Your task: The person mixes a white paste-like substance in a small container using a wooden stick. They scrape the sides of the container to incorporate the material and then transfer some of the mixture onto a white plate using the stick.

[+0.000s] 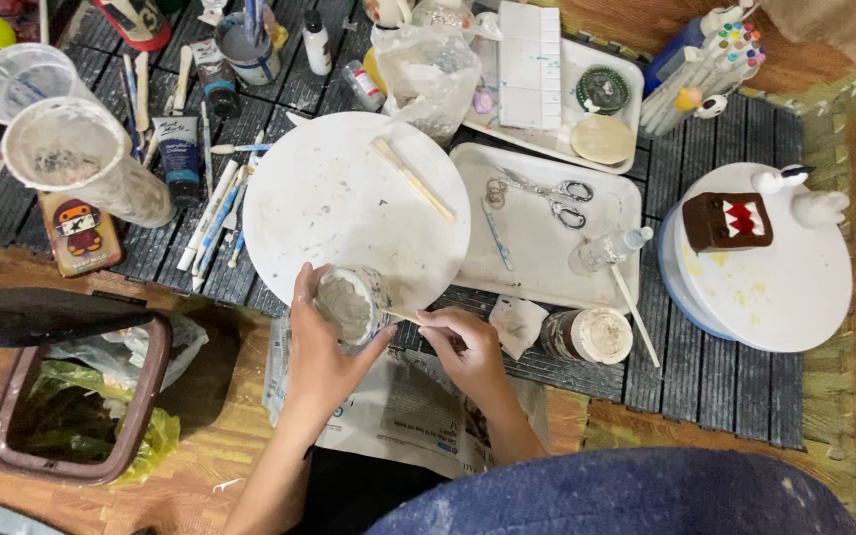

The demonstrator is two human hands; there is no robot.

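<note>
Head view shows the left hand (317,342) with fingers wrapped around a small clear jar (351,303) of pale paste, tilted over the near edge of the round white board (349,198), while the right hand (468,352) pinches a thin wooden stick (400,316) whose tip reaches into the jar's mouth. Newspaper (403,406) lies under both hands, a lidded round tub (591,335) sits just right of them, and a dark paint tube (180,154) with a pale label lies near the mat's far left edge beside an orange cartoon-printed box (79,236).

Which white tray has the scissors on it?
The nearer tray, right of the round white board; scissors lie on it. The far tray holds a palette.
</note>
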